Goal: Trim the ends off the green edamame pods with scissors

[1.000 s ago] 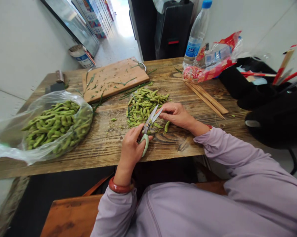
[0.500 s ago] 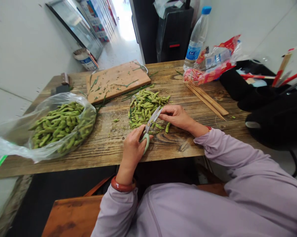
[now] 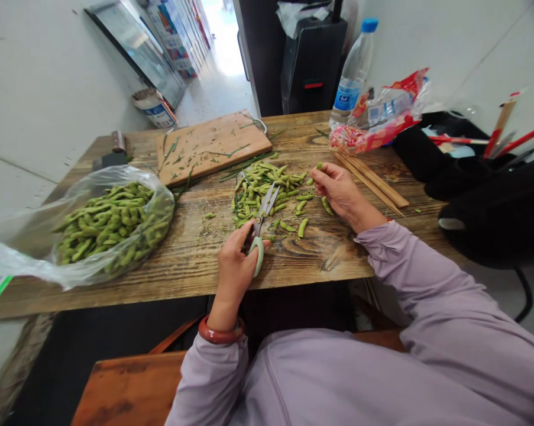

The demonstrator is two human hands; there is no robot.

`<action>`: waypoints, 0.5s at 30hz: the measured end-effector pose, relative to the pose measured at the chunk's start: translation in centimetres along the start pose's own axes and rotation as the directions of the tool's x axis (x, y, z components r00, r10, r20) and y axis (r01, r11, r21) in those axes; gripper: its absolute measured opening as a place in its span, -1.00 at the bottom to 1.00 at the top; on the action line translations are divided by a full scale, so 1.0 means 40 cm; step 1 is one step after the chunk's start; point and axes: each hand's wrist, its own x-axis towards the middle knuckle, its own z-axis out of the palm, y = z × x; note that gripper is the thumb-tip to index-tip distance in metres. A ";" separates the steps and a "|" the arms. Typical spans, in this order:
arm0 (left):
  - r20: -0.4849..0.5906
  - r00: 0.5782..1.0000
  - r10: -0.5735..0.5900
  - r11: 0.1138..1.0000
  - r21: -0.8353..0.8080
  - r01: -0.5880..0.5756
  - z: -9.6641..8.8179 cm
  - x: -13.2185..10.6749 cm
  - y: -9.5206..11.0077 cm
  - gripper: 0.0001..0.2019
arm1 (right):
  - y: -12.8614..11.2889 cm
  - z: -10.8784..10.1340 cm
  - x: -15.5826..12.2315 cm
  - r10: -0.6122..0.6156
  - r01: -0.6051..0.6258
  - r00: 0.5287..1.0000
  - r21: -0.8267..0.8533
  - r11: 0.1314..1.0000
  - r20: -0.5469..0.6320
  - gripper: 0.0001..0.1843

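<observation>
My left hand (image 3: pixel 239 258) is closed round the pale green handles of a pair of scissors (image 3: pixel 259 232), whose blades stand slightly apart over a heap of green edamame pods (image 3: pixel 252 192). To the right of that heap, my right hand (image 3: pixel 341 192) pinches an edamame pod (image 3: pixel 319 166) between thumb and fingertips. Several loose pods lie below and left of the right hand on the wooden table (image 3: pixel 196 254). A clear plastic bag (image 3: pixel 162 195) full of more pods rests at the left.
Behind the heap lies a wooden cutting board (image 3: pixel 213 148) with green scraps, beside a cleaver (image 3: pixel 117 142). At the back right stand a water bottle (image 3: pixel 354 74) and a red plastic packet (image 3: pixel 382 130). Wooden sticks (image 3: pixel 375 183) and a black organizer (image 3: pixel 459 171) are on the right.
My right hand has moved away from the scissor blades to the right and holds a pod. The scissors have dropped slightly toward me. More loose pods show right of the heap.
</observation>
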 end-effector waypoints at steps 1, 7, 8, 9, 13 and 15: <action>0.003 1.000 0.002 1.000 -0.004 -0.002 -0.001 0.000 0.000 -0.57 | -0.003 -0.004 0.000 0.014 -0.014 1.000 -0.001 1.000 0.006 -0.57; 0.023 1.000 -0.007 1.000 0.003 0.007 -0.003 0.001 0.004 -0.58 | -0.011 -0.009 -0.006 0.069 -0.067 0.990 -0.018 0.998 0.125 -0.67; 0.025 1.000 -0.007 1.000 0.003 0.007 -0.003 0.001 0.004 -0.58 | -0.010 -0.007 -0.007 0.063 -0.054 0.988 -0.060 0.997 0.145 -0.70; 0.026 1.000 -0.005 1.000 0.000 0.005 -0.002 0.000 0.005 -0.58 | -0.008 -0.006 -0.009 0.041 -0.019 0.986 -0.132 0.991 0.164 -0.74; 0.023 1.000 -0.003 1.000 -0.015 0.003 -0.001 -0.001 0.007 -0.57 | -0.007 -0.001 -0.018 -0.089 0.272 0.937 -0.543 0.794 0.338 -0.80; 0.025 1.000 -0.005 1.000 -0.016 0.006 -0.002 -0.001 0.008 -0.56 | -0.014 -0.001 -0.024 -0.062 0.366 0.896 -0.655 0.661 0.439 -0.76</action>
